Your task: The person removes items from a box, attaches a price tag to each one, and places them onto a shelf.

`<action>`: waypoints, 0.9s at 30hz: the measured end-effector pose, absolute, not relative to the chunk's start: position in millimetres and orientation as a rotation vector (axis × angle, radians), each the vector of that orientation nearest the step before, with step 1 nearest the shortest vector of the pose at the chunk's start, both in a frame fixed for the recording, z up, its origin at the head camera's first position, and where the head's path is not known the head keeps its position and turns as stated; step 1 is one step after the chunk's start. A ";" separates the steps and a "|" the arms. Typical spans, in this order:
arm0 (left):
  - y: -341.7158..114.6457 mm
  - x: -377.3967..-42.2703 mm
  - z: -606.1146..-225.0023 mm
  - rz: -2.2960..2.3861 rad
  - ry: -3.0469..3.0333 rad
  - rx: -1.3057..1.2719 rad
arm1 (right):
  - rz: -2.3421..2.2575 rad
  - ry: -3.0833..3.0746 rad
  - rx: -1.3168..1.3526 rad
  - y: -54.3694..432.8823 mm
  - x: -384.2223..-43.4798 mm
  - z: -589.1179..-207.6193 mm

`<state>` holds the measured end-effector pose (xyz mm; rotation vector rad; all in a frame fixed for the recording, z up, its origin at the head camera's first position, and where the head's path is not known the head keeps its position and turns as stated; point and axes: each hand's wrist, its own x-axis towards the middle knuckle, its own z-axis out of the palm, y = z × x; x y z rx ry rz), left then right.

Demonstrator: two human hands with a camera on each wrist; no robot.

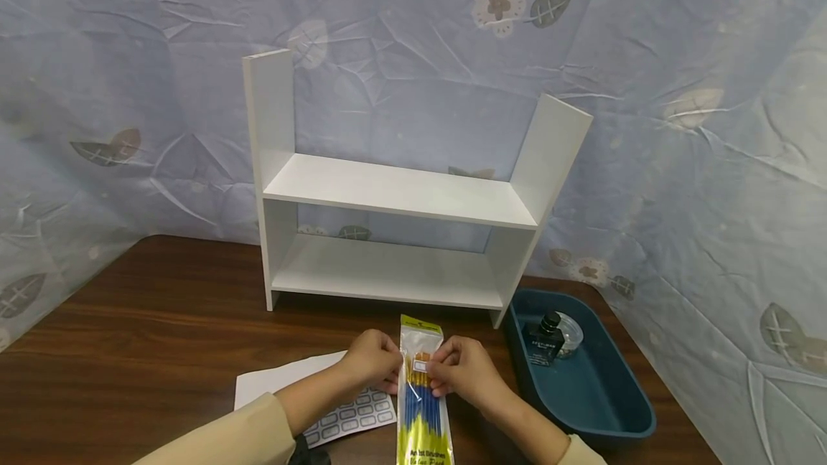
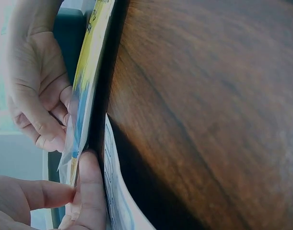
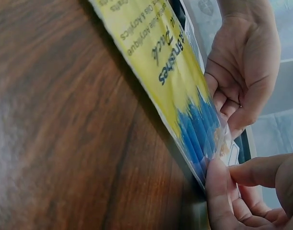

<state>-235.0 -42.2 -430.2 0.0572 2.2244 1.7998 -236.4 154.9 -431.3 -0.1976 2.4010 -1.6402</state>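
Note:
A clear-fronted pack of artist brushes [image 1: 423, 407], with blue handles and a yellow lower end, lies lengthwise before me. My left hand [image 1: 373, 361] pinches its left edge between thumb and finger, as the left wrist view shows close up. From the other side, my right hand [image 1: 466, 370] pinches a small white label sticker [image 1: 420, 365] by its right end, over the upper part of the brushes. In the right wrist view the right thumb [image 3: 218, 187] overlaps the pack's edge. A sheet of label stickers [image 1: 352, 415] lies under my left forearm, partly hidden.
Behind the pack stands a white two-tier shelf [image 1: 394, 192]. To the right, a teal bin [image 1: 607, 379] holds a dark bottle [image 1: 543, 339] and a round clear container [image 1: 570, 334]. Everything stands on a dark wooden table [image 1: 161, 336]; a patterned curtain [image 1: 400, 34] hangs behind.

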 end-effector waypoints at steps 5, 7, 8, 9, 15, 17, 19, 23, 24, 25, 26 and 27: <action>-41.1 -234.4 -431.3 1.802 2.226 0.064 | -1.631 2.508 -0.201 158.0 -234.4 -432.3; -40.2 -234.7 -432.2 1.810 2.220 0.060 | -1.624 2.575 -0.180 158.9 -233.9 -432.4; -39.8 -234.8 -432.6 1.815 2.215 0.057 | -1.619 2.602 -0.168 159.4 -234.0 -432.5; -39.4 -234.9 -432.9 1.822 2.211 0.053 | -1.616 2.624 -0.153 159.6 -234.1 -432.5; -38.5 -235.1 -435.5 1.870 2.187 0.035 | -1.617 2.594 -0.122 162.0 -233.6 -433.0; -38.9 -234.7 -435.9 1.888 2.170 0.043 | -1.647 2.543 -0.131 163.0 -233.2 -433.5; -39.7 -234.2 -435.8 1.909 2.143 0.056 | -1.670 2.491 -0.142 163.9 -233.0 -433.4; -41.2 -232.6 -433.6 1.944 2.087 0.088 | -1.675 2.381 -0.138 166.2 -233.0 -432.3; -41.4 -232.3 -433.2 1.951 2.075 0.090 | -1.665 2.354 -0.131 166.9 -232.8 -431.8; -41.6 -231.9 -432.6 1.956 2.065 0.092 | -1.657 2.327 -0.123 167.6 -232.3 -431.2; -41.8 -231.6 -432.3 1.962 2.055 0.096 | -1.648 2.303 -0.116 168.4 -231.9 -430.7; -42.0 -231.2 -432.1 1.969 2.047 0.098 | -1.638 2.282 -0.108 169.2 -231.4 -430.2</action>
